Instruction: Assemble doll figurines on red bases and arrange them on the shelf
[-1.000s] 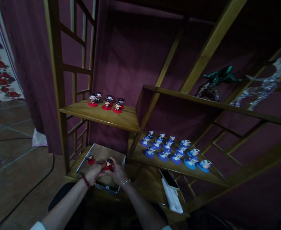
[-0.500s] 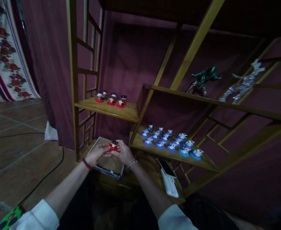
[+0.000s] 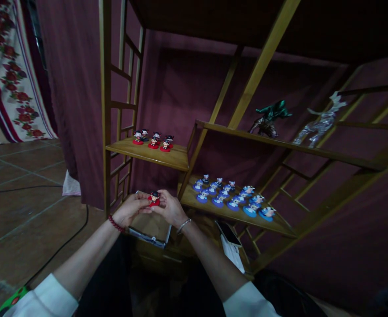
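Observation:
Between my two hands is a small red figurine (image 3: 154, 198) with black hair and a red base, held upright. My left hand (image 3: 132, 209) pinches it from the left, and my right hand (image 3: 171, 209) grips it from the right. Below them lies an open cardboard box (image 3: 150, 225), partly covered by my hands and wrists. Several similar red-based figurines (image 3: 153, 142) stand on the left wooden shelf (image 3: 147, 156), just beyond my hands.
Several figurines on blue and purple bases (image 3: 234, 201) stand on the lower right shelf (image 3: 279, 227). A green and bronze statuette (image 3: 269, 118) and a clear one (image 3: 322, 119) stand higher up. A phone (image 3: 228, 232) rests on a white object (image 3: 232, 254). A cable (image 3: 66, 246) crosses the floor.
My hands and the red figurine have risen slightly and shifted a little left in view. The camera view has also moved a bit; the shelved figurines stay in place.

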Demonstrator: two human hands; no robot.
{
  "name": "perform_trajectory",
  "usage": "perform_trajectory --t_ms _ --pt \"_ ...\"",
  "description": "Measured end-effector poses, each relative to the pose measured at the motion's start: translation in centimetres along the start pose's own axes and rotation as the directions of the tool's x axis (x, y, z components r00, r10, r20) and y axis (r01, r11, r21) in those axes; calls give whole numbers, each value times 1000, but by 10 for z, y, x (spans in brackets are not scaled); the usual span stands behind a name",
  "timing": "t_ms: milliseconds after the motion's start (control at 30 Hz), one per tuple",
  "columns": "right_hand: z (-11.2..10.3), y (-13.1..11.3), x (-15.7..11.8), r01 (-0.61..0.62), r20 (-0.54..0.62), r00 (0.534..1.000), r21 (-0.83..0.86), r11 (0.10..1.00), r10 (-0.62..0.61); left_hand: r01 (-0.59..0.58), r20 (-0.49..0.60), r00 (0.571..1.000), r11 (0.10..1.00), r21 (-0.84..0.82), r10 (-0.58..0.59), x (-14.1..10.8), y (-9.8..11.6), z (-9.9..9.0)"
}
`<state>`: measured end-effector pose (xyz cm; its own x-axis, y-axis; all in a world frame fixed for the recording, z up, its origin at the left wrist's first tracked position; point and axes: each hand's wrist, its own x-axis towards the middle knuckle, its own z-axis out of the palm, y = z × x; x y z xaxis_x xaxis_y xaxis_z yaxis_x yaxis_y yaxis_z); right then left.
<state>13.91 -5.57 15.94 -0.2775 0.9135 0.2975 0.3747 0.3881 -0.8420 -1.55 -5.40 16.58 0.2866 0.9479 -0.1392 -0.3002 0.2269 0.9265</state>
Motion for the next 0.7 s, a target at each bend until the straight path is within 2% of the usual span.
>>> perform_trajectory --t_ms 133,367,700 --pt "-4 -13 -2 9 16 1000 -7 1000 -9 18 -2 1000 1000 9 -18 -5 6 0" --pt "-7 -28 -8 19 25 1000 -17 1000 -18 43 94 995 998 35 -46 -13 11 -2" --pt "-17 -52 -6 121 45 992 -52 991 -118 -12 71 997 998 59 8 -33 39 13"
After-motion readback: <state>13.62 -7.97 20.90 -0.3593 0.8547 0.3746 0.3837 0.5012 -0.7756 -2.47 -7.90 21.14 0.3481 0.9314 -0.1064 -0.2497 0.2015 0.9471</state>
